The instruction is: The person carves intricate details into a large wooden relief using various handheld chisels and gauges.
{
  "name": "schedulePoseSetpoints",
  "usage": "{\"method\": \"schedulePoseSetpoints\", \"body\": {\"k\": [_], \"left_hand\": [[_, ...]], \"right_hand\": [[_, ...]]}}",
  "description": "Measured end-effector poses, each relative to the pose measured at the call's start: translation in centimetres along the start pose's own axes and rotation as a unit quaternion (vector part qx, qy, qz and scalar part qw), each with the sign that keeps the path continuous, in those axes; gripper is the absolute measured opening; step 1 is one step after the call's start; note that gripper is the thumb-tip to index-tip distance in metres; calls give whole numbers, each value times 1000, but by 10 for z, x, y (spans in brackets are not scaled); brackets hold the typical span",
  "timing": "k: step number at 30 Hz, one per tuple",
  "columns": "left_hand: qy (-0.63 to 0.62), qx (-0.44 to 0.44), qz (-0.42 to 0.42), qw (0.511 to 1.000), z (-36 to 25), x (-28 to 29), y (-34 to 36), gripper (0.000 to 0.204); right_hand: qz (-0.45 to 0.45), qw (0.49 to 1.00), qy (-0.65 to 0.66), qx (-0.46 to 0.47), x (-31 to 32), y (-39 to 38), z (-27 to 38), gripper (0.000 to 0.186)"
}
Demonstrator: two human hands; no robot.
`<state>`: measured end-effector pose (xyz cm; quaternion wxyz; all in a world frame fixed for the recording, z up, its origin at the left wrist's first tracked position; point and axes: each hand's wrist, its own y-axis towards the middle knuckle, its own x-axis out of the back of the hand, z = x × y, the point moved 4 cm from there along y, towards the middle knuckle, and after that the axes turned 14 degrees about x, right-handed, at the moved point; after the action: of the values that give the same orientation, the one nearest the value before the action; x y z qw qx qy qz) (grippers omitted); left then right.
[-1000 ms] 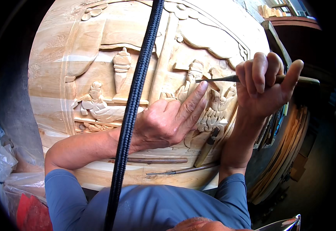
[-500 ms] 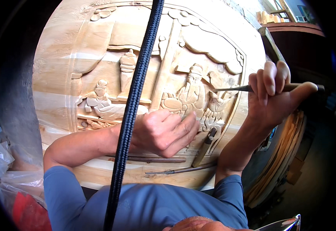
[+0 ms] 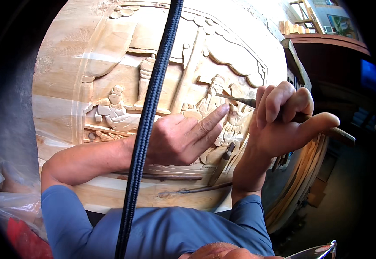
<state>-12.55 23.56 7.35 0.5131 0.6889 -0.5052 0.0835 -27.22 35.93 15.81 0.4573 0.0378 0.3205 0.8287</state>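
Observation:
A pale carved wooden relief panel (image 3: 58,73) fills the middle, with figures, a pillar and scalloped drapery. My right hand (image 3: 287,121) grips a slim chisel (image 3: 242,100) whose handle sticks out past my thumb; its tip is at a standing figure's upper body (image 3: 216,88). My left hand (image 3: 183,136) lies over the relief with index and middle fingers extended, the index fingertip just below the chisel tip; whether it touches the blade is unclear. A mallet-like or handled tool (image 3: 220,168), a dark rod (image 3: 170,177) and another thin tool (image 3: 188,191) rest along the panel's lower part.
A black braided cable (image 3: 153,90) crosses the view vertically. Plastic bags (image 3: 15,207) and a red item (image 3: 22,235) are at lower left. At right are stacked wooden boards (image 3: 302,181), a dark reddish furniture edge (image 3: 326,38) and a blue screen-like rectangle (image 3: 369,75).
My right hand has moved down and left from half a second ago, tilting the chisel so its handle sits lower. The tip has moved left. My left index finger has extended again toward the tip.

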Motion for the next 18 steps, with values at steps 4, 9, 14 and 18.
{"method": "schedulePoseSetpoints", "body": {"k": [4, 9, 14, 18], "left_hand": [[28, 12, 10, 999, 1, -9, 1, 40], [26, 21, 16, 999, 1, -9, 4, 39], [15, 34, 12, 999, 1, -13, 3, 37], [18, 36, 10, 999, 1, -12, 3, 35]], "right_hand": [[-69, 997, -18, 8, 4, -3, -2, 82], [-123, 991, -56, -9, 4, -11, -3, 78], [-117, 993, -26, 3, 4, -12, -5, 78], [-118, 993, -18, -7, 3, -12, -4, 78]]}}
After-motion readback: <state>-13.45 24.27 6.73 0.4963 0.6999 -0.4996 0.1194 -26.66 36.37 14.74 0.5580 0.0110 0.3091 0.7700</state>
